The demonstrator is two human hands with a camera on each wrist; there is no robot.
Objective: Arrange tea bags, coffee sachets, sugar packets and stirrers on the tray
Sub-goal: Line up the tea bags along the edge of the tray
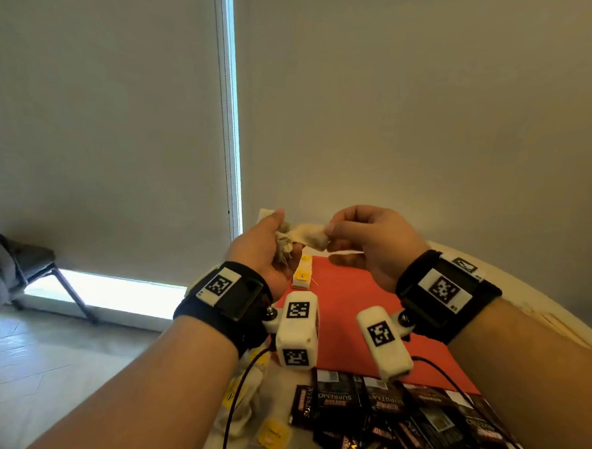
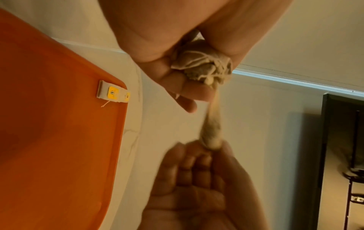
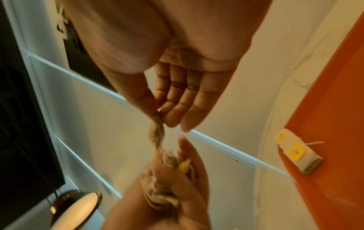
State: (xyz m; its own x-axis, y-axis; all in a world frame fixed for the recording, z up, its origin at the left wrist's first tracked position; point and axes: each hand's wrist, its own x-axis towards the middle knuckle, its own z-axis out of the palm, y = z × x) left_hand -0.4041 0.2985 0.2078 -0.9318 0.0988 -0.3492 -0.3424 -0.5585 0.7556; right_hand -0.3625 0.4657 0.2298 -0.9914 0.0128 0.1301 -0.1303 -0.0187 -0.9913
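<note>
Beige tangled tea bags (image 2: 201,65) are clenched in the curled left hand (image 1: 266,250), raised above the orange tray (image 1: 352,296). One tea bag (image 1: 312,237) is pinched between the right hand's (image 1: 372,245) thumb and fingertips, stretched out from the clump. Two tagged tea bags (image 2: 114,93) are laid at the tray's far corner.

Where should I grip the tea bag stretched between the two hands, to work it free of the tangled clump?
Probably at its free end, where the right hand already pinches the tea bag, coming from the right and pulling away from the clump of tea bags bunched in the left hand. Its other end is snagged in the clump's strings.
</note>
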